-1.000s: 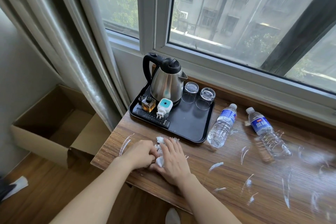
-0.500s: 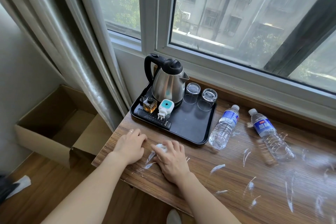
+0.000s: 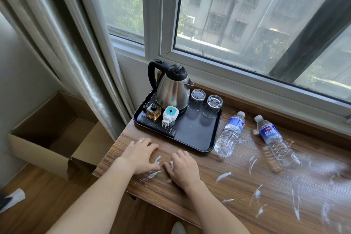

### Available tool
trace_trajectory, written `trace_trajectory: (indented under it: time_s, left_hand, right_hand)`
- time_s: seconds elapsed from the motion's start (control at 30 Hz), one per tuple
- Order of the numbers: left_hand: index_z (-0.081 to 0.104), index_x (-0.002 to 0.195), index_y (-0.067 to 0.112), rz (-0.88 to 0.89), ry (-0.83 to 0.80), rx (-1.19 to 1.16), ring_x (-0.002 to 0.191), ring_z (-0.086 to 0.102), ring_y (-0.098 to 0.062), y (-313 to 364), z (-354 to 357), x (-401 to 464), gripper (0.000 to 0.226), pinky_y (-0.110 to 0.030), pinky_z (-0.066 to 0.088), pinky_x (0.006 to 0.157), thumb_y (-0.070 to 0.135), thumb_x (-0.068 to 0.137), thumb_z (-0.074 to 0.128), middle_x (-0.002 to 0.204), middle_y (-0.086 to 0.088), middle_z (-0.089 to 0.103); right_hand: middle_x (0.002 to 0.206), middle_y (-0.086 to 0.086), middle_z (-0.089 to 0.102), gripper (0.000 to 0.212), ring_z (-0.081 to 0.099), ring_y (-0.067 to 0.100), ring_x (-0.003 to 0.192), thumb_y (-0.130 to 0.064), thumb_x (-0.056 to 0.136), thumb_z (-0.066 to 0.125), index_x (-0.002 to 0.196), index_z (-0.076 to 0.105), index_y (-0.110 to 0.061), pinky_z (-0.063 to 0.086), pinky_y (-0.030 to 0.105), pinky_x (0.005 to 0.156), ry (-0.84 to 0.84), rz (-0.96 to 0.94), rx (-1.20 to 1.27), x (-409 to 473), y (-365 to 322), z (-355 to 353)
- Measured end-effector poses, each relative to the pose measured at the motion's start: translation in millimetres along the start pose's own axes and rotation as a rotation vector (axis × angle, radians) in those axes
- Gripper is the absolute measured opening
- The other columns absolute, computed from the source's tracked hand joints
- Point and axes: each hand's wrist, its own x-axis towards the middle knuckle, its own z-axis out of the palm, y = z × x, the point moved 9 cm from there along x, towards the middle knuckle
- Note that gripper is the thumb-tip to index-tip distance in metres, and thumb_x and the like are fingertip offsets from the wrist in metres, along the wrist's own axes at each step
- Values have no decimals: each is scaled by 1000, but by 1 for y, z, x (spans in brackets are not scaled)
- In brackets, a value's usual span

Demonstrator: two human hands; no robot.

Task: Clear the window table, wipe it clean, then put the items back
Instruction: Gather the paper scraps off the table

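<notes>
Left hand [image 3: 141, 155] lies flat, fingers spread on the surface [image 3: 218, 192]; right hand [image 3: 183, 167] curls over a white wad [image 3: 171, 163], near the tray [image 3: 197, 135].

Smeared wood-grain table [image 3: 237, 192], glossy steel kettle [image 3: 171, 92]

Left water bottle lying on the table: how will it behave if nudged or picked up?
The left water bottle lies on its side, so a sideways nudge would probably roll it. It looks nearly full, so likely heavy for its size. Thin clear plastic may flex under a squeeze.
</notes>
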Motion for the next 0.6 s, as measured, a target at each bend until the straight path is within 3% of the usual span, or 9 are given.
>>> trace_trajectory:
  time_s: [0.07,0.17,0.23,0.4,0.5,0.6]
  left_hand:
    - [33,151,30,26,-19,-22,141,29,-18,6,-2,1,85,-40,28,114,71,80,57,151,4,35]
    - [36,150,28,61,-114,12,140,33,-19,14,-2,0,90,-40,32,114,73,77,60,151,3,39]
    - [34,152,28,36,-225,-1,141,35,-22,17,-2,-3,96,-42,33,113,76,74,62,153,2,38]
    - [41,148,25,15,-329,-32,136,43,-25,31,-15,-7,100,-43,39,110,77,68,67,148,-1,46]
    - [33,152,31,19,-342,-44,138,43,-23,42,-20,-9,114,-44,40,110,81,57,69,153,2,42]
    - [29,154,33,63,-343,-6,142,38,-23,64,-25,-8,112,-43,37,113,80,60,69,158,2,36]
  right_hand:
    - [77,-5,61,36,63,19,73,-54,83,49,73,61,-21,52,26,58,-57,79,0,1,7,-3]
    - [108,2,64,37,58,22,108,-49,98,49,100,63,-15,49,36,88,-218,175,63,1,15,-5]
    - [116,3,62,37,53,23,117,-48,100,48,108,62,-14,44,37,95,-255,217,72,-1,20,-12]
    - [120,7,63,38,53,26,120,-47,100,48,109,61,-13,44,38,95,-313,307,77,-8,29,-34]
    - [118,8,64,32,56,28,117,-44,98,49,101,60,-15,46,38,91,-319,382,98,-17,40,-48]
    - [120,7,65,33,57,28,117,-43,98,50,104,62,-13,46,38,93,-305,456,104,-32,56,-61]
